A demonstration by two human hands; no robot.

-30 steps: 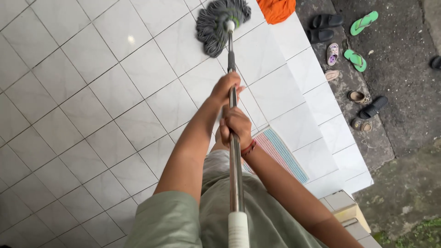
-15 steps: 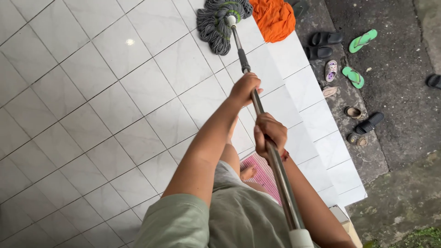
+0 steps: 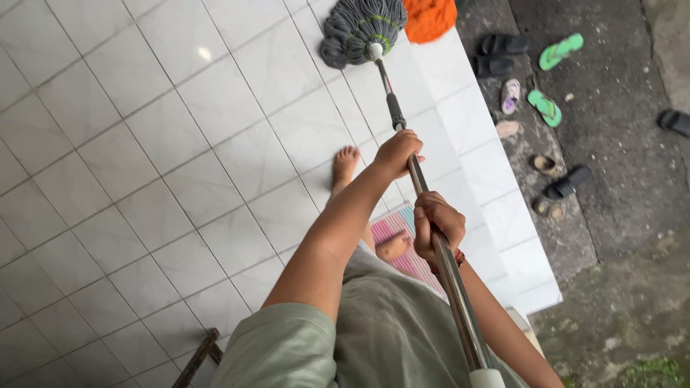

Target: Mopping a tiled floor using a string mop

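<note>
**Both hands on a mop over a white tiled floor**

The white square-tiled floor (image 3: 144, 144) fills most of the view, running from the near left to the far edge. Along its right side it ends at a raised tile step, beyond which lies dark rough concrete ground (image 3: 618, 179).

A long mop with a shiny metal handle (image 3: 431, 223) runs diagonally from the near right up to the far middle. Its grey stringy mop head (image 3: 359, 32) rests on the tiles at the far end, just beside a crumpled orange cloth (image 3: 430, 18) lying at the floor's far edge.

The person, in a pale green shirt, stands with one bare foot (image 3: 345, 167) flat on the tiles and the other on a small striped pink mat (image 3: 410, 248) near the step.

The left hand (image 3: 397, 153) is closed around the handle farther along, just below a black collar on the shaft. The right hand (image 3: 437, 221) is closed around the handle nearer the body, with a reddish band at the wrist.

On the concrete to the right, several sandals lie scattered: a green pair (image 3: 553, 79), black ones (image 3: 503, 44), and smaller pale and brown ones near the step.

At the near left a thin brown wooden piece (image 3: 198, 356) lies on the tiles.
</note>
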